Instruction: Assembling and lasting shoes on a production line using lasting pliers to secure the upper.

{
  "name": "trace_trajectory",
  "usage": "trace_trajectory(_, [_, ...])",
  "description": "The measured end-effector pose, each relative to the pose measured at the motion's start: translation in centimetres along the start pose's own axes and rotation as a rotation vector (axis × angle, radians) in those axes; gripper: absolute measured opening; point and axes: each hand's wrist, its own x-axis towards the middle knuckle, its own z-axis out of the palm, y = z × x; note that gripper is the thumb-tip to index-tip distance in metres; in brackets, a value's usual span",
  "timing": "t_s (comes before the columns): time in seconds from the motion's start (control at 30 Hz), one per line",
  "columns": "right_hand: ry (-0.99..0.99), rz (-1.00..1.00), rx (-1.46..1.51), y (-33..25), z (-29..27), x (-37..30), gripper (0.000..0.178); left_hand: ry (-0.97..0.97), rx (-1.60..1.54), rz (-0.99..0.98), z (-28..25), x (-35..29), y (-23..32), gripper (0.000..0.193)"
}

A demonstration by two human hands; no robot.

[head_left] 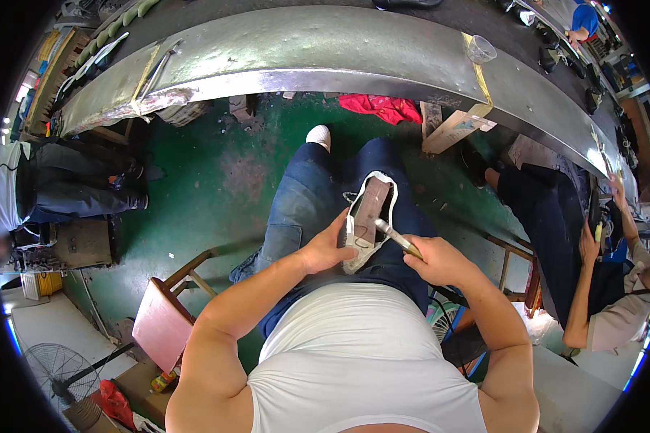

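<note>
On my lap lies a shoe upper [350, 242] with a pale rim and a long brown, board-like piece [370, 206] inside it. Its narrower end points toward my belly. My left hand [328, 247] grips the shoe from the left side, thumb near the close end. In my right hand [433, 260] is a slim tool [396, 237] with a pale metallic shaft and a tan part at the grip. The tool's tip is over the shoe's right rim; whether it touches cannot be made out. Its exact kind is unclear.
A metal-topped bench [303, 54] runs across in front, with a clear plastic cup [481, 49] on it. Red cloth [381, 108] lies beneath. A co-worker [549, 216] sits at right, another person [72, 180] at left. A pink-backed chair [162, 325] and a fan [58, 375] stand left.
</note>
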Motion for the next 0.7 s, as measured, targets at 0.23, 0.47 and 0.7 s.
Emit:
trace_trajectory(0.23, [0.173, -0.300, -0.531, -1.9, -0.8, 2.5, 0.052, 0.031, 0.243, 0.065, 0.6, 0.1, -0.4, 0.097])
trace_trajectory(0.47, [-0.298, -0.154, -0.488, -3.7, -2.5, 4.5, 0.023, 0.176, -0.649, -0.100, 2.8, 0.8, 2.2, 0.072])
trace_trajectory(0.7, [0.038, -0.062, -0.190, -2.4, 3.9, 3.2, 0.025, 0.791, -0.010, 0.031, 2.3, 3.8, -2.6, 0.061])
